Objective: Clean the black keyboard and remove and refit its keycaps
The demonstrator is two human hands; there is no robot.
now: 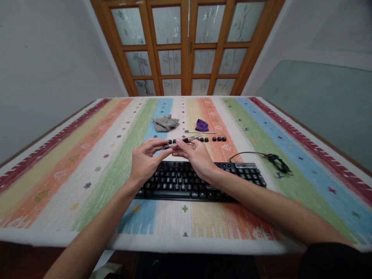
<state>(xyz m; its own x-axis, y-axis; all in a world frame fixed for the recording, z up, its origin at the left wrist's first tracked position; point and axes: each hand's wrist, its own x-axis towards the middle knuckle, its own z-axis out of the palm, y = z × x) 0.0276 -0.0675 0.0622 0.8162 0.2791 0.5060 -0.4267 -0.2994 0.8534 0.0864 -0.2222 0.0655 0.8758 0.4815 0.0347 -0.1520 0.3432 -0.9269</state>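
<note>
Above the back edge of a black keyboard point(174, 184), my hands meet around a slim pen-like tool point(193, 138) with a silvery end and a dark section. My right hand point(199, 157) pinches its middle between thumb and fingers, the silvery end pointing right. Fingers of my left hand point(147, 161) close on the dark left end; whether that is a separate piece, I cannot tell. Several loose black keycaps point(219, 138) lie in a row behind the hands, partly covered by them. My right forearm crosses over the keyboard's right half.
Farther back on the striped tablecloth point(99, 170) lie a crumpled grey cloth point(165, 123) and a purple cloth point(201, 125). A thin stick-like tool point(200, 132) rests in front of the purple cloth. The keyboard's coiled cable point(277, 162) sits at the right.
</note>
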